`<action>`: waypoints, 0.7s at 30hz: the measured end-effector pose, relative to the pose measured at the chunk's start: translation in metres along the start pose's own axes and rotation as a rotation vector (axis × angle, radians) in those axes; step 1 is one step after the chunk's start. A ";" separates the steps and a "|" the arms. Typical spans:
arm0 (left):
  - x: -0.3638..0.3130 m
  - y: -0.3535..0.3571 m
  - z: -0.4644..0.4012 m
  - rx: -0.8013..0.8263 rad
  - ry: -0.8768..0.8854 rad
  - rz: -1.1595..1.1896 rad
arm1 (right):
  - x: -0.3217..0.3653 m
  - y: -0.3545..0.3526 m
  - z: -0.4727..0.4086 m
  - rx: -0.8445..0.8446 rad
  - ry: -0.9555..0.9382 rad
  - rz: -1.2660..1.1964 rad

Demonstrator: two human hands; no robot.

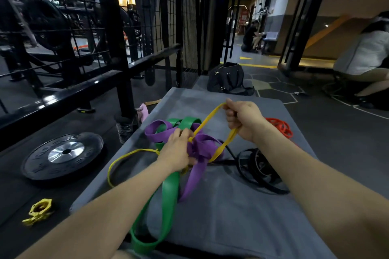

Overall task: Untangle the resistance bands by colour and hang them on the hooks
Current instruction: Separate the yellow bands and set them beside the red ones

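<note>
Grey mat (pixel 242 212) carries the tangle: green band (pixel 168 191), purple band (pixel 197 149) and yellow band (pixel 124 157) knotted together at its middle. Right hand (pixel 244 120) grips a raised yellow loop in curled fingers; left hand (pixel 179 149) pinches the knot.

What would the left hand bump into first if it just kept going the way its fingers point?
Most likely the purple band: the left hand already sits on the knot there, pointing away from the person. Beyond that lie the green band and bare grey mat, though depth is hard to judge.
</note>
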State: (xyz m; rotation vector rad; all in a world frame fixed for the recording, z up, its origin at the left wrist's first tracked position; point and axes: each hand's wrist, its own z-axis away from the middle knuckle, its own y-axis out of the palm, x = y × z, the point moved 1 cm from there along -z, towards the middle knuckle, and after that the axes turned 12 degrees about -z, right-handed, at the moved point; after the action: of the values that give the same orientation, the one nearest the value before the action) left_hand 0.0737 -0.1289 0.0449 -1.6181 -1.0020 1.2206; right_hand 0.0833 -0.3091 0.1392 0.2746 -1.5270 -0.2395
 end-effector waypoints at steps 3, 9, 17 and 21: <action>0.006 0.011 0.012 -0.084 -0.001 -0.291 | 0.009 -0.007 0.003 -0.027 -0.005 -0.006; 0.039 0.030 0.014 0.006 -0.194 0.036 | -0.029 -0.036 -0.004 -0.131 0.000 0.315; 0.035 0.042 0.024 0.241 -0.291 -0.017 | -0.063 -0.060 -0.010 -0.094 0.104 1.353; 0.031 0.060 0.033 0.244 -0.295 0.005 | -0.076 -0.028 -0.010 0.003 -0.121 1.389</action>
State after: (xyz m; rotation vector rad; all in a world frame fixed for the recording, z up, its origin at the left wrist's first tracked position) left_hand 0.0541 -0.1134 -0.0260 -1.2768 -0.9828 1.5515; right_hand 0.0918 -0.3106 0.0579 -0.8207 -1.5133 0.8532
